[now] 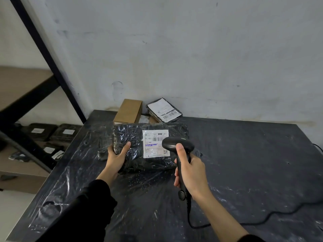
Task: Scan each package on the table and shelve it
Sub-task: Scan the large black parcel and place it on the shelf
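Your left hand [116, 158] clamps the black plastic-wrapped package [148, 145] on the dark table [244, 163], right hand [190, 172] gripping the black corded scanner [177, 145] over its label; 2 packages wait behind, several already shelved [52, 133].

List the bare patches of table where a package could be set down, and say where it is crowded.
Free: the table's right side, between the wall and the scanner cable. Crowded: the back left, where the cardboard box and a labelled parcel sit behind the wrapped package under both hands.
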Demonstrator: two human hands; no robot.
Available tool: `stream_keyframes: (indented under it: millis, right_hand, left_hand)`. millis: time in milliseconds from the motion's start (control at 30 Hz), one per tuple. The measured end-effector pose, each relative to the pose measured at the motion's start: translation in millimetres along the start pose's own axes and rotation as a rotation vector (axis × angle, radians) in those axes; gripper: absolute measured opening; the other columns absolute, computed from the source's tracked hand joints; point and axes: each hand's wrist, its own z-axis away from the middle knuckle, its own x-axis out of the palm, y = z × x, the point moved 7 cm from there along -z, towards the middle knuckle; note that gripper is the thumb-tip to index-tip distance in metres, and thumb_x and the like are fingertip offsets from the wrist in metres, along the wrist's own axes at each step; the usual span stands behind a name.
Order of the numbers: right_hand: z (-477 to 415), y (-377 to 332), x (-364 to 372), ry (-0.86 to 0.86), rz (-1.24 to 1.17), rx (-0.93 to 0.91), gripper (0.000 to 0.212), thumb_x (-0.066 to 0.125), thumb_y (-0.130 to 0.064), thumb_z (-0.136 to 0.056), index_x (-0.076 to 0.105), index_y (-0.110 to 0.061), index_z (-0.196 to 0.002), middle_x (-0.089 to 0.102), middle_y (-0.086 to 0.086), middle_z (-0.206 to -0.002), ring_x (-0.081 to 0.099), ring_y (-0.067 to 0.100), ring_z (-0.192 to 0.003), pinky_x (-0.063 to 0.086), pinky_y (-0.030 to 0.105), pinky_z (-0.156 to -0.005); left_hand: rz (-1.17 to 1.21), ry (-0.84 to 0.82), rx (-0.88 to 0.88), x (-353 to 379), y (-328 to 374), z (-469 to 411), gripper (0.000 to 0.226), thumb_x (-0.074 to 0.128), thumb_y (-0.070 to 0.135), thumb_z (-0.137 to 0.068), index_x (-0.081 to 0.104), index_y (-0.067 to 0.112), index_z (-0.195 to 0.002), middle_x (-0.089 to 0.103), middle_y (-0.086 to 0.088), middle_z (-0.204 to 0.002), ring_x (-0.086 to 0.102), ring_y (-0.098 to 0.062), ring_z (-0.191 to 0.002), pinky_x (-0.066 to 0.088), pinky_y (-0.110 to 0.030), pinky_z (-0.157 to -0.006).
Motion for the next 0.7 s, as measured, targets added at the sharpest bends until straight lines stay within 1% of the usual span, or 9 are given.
stream_keyframes:
  millis: [167,233,300,367,467,600,700]
  right_hand:
    - [4.5,-2.7,1.1,-0.021,0.056,-0.026,0.072,0.037,-0.080,-0.070,0.055,-0.011,-0.069,0.061,0.009,-0.049,0.060,0.029,-0.038,0.051,0.026,-0.042]
    - [5.5,-2.3,0.0,-0.014,0.053,-0.026,0.075,0.037,-0.081,-0.069,0.055,-0.009,-0.066,0.059,0.008,-0.047,0.060,0.027,-0.037,0.050,0.025,-0.042]
    - [6.1,-2.5,-1.3,-0.005,0.057,-0.031,0.074,0.036,-0.081,-0.069,0.053,-0.010,-0.063,0.058,0.007,-0.045,0.060,0.027,-0.036,0.050,0.024,-0.043]
    - [6.4,-3.3,-2.7,0.006,0.058,-0.038,0.071,0.036,-0.081,-0.070,0.052,-0.012,-0.060,0.058,0.006,-0.044,0.060,0.027,-0.036,0.050,0.026,-0.043]
    - [5.7,-3.3,-4.1,0.019,0.043,-0.038,0.070,0.037,-0.080,-0.070,0.053,-0.012,-0.061,0.057,0.006,-0.044,0.060,0.028,-0.036,0.051,0.029,-0.042]
    - [5.2,-1.9,-5.5,0.029,0.028,-0.038,0.068,0.038,-0.079,-0.069,0.053,-0.013,-0.060,0.057,0.005,-0.044,0.059,0.028,-0.036,0.052,0.032,-0.040]
    - [3.3,0.3,-4.5,0.019,0.030,-0.043,0.066,0.039,-0.079,-0.070,0.054,-0.015,-0.064,0.058,0.005,-0.046,0.060,0.028,-0.037,0.052,0.032,-0.040]
  left_hand:
    - [-0.002,0.000,-0.007,-0.8,0.6,-0.2,0.103,0.063,0.065,-0.074,0.009,0.023,-0.151,0.028,-0.008,-0.155,0.031,-0.033,-0.139,0.029,-0.045,-0.108]
    - [0.001,-0.002,-0.004,-0.6,1.3,0.3,0.103,0.064,0.065,-0.074,0.010,0.022,-0.151,0.030,-0.009,-0.154,0.033,-0.033,-0.137,0.031,-0.044,-0.106]
    - [-0.002,0.003,0.004,-0.9,2.1,0.9,0.102,0.064,0.064,-0.074,0.013,0.019,-0.150,0.034,-0.010,-0.152,0.036,-0.033,-0.135,0.032,-0.042,-0.103]
    - [0.000,0.007,0.010,-1.1,2.4,1.8,0.101,0.064,0.062,-0.075,0.014,0.018,-0.150,0.036,-0.010,-0.150,0.037,-0.033,-0.134,0.032,-0.039,-0.100]
    - [0.003,0.005,0.010,-0.9,1.7,2.5,0.100,0.064,0.061,-0.076,0.013,0.018,-0.150,0.036,-0.009,-0.150,0.036,-0.032,-0.135,0.029,-0.033,-0.093]
    - [0.012,0.004,0.008,-0.4,0.8,4.3,0.097,0.065,0.060,-0.077,0.015,0.020,-0.150,0.038,-0.008,-0.149,0.038,-0.030,-0.133,0.030,-0.032,-0.090]
    - [0.011,0.007,0.010,-0.5,0.9,6.5,0.096,0.064,0.059,-0.077,0.016,0.019,-0.149,0.039,-0.008,-0.148,0.039,-0.030,-0.132,0.030,-0.032,-0.090]
